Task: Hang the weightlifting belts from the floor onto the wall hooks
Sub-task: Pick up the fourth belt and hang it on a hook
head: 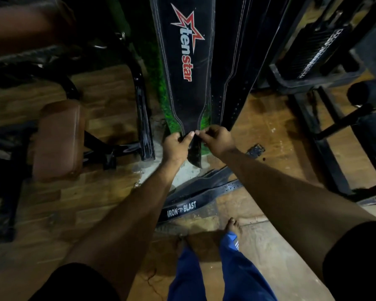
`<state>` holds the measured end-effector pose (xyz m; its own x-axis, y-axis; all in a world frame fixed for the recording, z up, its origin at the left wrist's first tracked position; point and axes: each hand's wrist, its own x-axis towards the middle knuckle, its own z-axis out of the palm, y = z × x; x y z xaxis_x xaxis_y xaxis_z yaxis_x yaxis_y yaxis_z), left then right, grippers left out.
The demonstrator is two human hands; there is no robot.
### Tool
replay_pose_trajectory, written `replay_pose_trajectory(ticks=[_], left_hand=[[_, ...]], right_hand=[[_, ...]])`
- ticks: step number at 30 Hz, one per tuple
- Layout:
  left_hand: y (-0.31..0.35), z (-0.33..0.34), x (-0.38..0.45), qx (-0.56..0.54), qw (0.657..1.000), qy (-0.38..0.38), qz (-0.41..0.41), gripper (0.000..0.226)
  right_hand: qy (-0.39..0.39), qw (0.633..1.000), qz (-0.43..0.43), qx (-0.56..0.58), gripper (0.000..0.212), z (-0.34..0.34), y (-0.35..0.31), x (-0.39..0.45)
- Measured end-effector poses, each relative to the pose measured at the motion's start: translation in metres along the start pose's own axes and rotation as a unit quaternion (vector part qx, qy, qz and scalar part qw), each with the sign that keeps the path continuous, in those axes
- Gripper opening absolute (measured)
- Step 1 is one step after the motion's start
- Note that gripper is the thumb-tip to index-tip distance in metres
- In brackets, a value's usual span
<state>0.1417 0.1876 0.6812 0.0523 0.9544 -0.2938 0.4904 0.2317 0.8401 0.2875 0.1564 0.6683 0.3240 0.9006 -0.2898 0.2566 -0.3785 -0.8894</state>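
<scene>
Wood-patterned flooring [269, 131] spreads beneath a black weight machine [326, 61], right of the hanging Tenstar belt [187, 68], and a brown padded bench [57, 140] to its left. The black belt hangs down a green wall [161, 88], a second black belt [228, 79] just beside it on the right. Below its tail, an Iron Blast belt [189, 207] lies on the floor. The left hand [175, 147] and right hand [216, 139] both pinch the Tenstar belt's narrow lower end, fingertips closed on it.

Dim gym, wood-pattern floor [109, 98], brown padded bench [57, 140] left
</scene>
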Motion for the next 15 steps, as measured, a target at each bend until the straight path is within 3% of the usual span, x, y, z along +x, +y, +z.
replay_pose_trajectory(ticks=[4, 11, 15], left_hand=[[-0.018, -0.007, -0.013, 0.033, 0.997, -0.015, -0.069, 0.037], [-0.028, -0.015, -0.041, -0.076, 0.983, -0.126, -0.112, 0.010], [-0.038, -0.013, -0.048, -0.095, 0.974, -0.157, -0.133, 0.018]], right_hand=[[0.077, 0.990, 0.100, 0.067, 0.036, 0.012, 0.016, -0.023], [0.018, 0.961, 0.193, 0.196, 0.024, 0.027, 0.019, -0.054], [-0.009, 0.943, 0.260, 0.209, 0.020, 0.032, 0.032, -0.073]])
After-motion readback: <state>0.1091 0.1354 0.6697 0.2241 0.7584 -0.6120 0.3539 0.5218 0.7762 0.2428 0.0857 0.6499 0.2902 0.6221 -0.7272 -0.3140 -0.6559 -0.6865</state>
